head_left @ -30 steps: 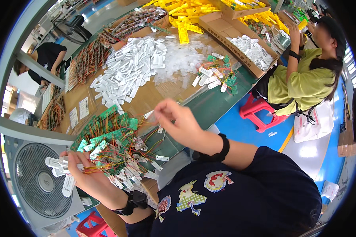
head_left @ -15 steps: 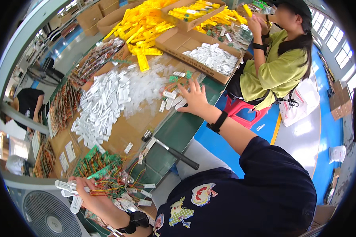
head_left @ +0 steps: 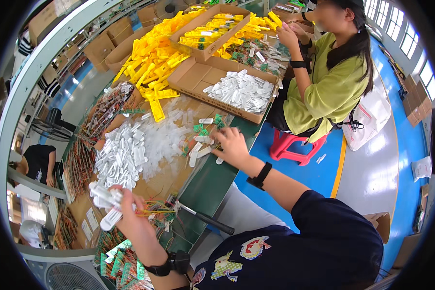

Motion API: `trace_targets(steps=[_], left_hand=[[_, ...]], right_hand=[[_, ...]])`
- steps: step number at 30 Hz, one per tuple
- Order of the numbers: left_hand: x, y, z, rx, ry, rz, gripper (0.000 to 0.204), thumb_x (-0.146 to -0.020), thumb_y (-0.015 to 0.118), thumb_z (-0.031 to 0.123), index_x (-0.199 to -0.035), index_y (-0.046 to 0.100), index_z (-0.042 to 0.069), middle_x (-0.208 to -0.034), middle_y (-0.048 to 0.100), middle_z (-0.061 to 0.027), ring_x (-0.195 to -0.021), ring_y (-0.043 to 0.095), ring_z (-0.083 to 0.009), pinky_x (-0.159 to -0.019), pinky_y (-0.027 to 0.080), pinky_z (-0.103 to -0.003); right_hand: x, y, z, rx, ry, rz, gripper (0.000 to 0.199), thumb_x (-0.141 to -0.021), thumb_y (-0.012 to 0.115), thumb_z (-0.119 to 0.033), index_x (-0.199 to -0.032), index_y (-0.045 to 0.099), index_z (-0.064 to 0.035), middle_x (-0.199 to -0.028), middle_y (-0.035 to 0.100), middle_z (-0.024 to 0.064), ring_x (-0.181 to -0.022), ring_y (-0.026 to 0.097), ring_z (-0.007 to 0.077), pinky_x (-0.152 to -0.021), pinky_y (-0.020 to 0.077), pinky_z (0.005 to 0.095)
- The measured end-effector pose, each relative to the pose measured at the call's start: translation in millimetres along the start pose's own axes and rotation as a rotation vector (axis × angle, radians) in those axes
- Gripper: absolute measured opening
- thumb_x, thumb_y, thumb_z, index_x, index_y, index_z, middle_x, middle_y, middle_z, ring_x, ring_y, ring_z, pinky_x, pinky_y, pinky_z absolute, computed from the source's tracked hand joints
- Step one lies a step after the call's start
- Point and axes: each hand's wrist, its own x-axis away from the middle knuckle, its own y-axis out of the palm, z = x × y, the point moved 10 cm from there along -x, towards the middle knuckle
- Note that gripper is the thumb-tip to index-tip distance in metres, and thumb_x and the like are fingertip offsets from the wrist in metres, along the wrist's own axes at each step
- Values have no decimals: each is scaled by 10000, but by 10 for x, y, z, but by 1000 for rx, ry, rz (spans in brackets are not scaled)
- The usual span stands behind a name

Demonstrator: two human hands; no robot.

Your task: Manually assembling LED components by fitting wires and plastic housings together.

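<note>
My left hand (head_left: pixel 129 210) is closed around several white plastic casings (head_left: pixel 110 202), which fan out past its fingers on the left. Red and yellow wires (head_left: pixel 154 209) trail from its right side over the table. Above the table's front edge, my right hand (head_left: pixel 233 150) has its fingers bent and apart. Its fingertips are at a few loose white casings (head_left: pixel 198 152), beside small green circuit boards (head_left: pixel 203 129). Whether it touches one is hard to make out. A hammer (head_left: pixel 210 221) with a black handle lies between my hands, its head partly behind wires.
A heap of white casings (head_left: pixel 120 152) lies beside clear plastic pieces (head_left: pixel 164 133). Farther back are a cardboard box (head_left: pixel 191 79) of white casings and piled yellow casings (head_left: pixel 152 63). Green boards with wires (head_left: pixel 123 258) lie near left. A person (head_left: pixel 328 72) sits on a red stool (head_left: pixel 295 147).
My left hand has moved up and right with the white casings, drawing wires along. My right hand has lowered to the loose casings, its fingers more bent. The view has shifted.
</note>
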Motion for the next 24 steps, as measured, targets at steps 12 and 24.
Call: trace_targets(steps=[12,24], left_hand=[[-44,849,-791,50,-216,-180,209,-820,637,30,-1008,545,23,-808,524,-30,-547,464,-86,-506,403,-238],[-145,1926,-1171,-213,-260,-546,276,-782,692,139,-1005,558,48,-749,551,-1,-592,511,-86,-543,411,-252]], right_hand=[[-245,292,405,-260,130,-162,206,-665,689,-135,-813,576,-47,-885,599,139,-874,582,323,-692,493,430],[-145,387,1124,-1012,546,101,185,-780,651,-106,-802,486,-24,-688,495,37,-626,468,124,-578,408,290]])
